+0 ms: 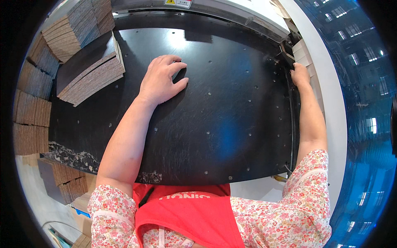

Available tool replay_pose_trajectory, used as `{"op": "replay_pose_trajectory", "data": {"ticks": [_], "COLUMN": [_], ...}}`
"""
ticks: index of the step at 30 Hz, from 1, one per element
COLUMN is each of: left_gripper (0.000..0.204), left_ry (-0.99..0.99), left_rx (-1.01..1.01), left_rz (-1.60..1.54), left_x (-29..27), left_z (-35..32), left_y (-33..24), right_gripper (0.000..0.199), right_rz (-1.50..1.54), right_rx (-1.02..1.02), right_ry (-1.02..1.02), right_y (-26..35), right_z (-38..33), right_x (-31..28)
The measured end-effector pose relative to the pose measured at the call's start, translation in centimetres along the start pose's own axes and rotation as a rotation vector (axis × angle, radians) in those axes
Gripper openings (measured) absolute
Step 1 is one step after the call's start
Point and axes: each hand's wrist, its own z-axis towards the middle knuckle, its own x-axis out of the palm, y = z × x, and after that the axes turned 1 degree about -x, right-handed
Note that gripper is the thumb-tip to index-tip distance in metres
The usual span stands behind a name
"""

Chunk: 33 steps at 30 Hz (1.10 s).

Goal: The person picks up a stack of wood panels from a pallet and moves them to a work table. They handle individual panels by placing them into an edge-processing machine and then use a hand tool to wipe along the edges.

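Note:
My left hand (163, 79) is over the black perforated tabletop (215, 111), palm down, with thumb and fingers apart and nothing between them. To its left lies a small stack of dark-faced particle boards (93, 68), just clear of the fingers. My right arm reaches along the table's right edge, where my right hand (301, 75) is closed beside a dark bracket-like part (286, 53). Whatever those fingers grip is mostly hidden by the hand itself.
Tall stacks of cut particle boards (31, 111) line the left side. A white machine housing (256, 20) crosses the back. Pale panels (308, 53) and a curved white surface (333, 103) run along the right, with a glossy blue area (368, 124) beyond.

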Motion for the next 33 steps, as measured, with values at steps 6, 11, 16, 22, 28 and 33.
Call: {"op": "replay_pose_trajectory", "data": {"ticks": [6,11,16,22,28,33], "left_gripper": [0.036,0.036,0.036,0.037,0.037,0.036], "left_ry": [0.007,0.017,-0.007,-0.020,-0.028,-0.034], "left_rx": [-0.010,-0.022,-0.002,-0.005,0.011,0.005], "left_rz": [0.020,0.026,0.015,0.035,0.012,0.018], "left_x": [0.0,-0.1,0.3,0.4,0.5,0.6], "left_z": [0.2,0.1,0.1,-0.1,-0.1,-0.1], "left_y": [-0.3,-0.1,-0.1,0.0,0.6,0.7], "right_gripper": [0.029,0.032,0.033,0.035,0.035,0.036], "right_rz": [0.382,0.691,0.605,0.673,0.571,0.600], "right_rx": [0.053,0.277,0.236,0.208,0.183,0.113], "right_ry": [-0.456,-0.369,-0.503,-0.582,-0.479,-0.511], "right_y": [-2.0,-1.2,-2.5,-1.3,-0.9,-0.4], "right_z": [-0.2,-1.3,-1.4,-2.2,-2.9,-4.1], "right_x": [0.7,2.6,3.9,1.9,1.5,1.2]}}
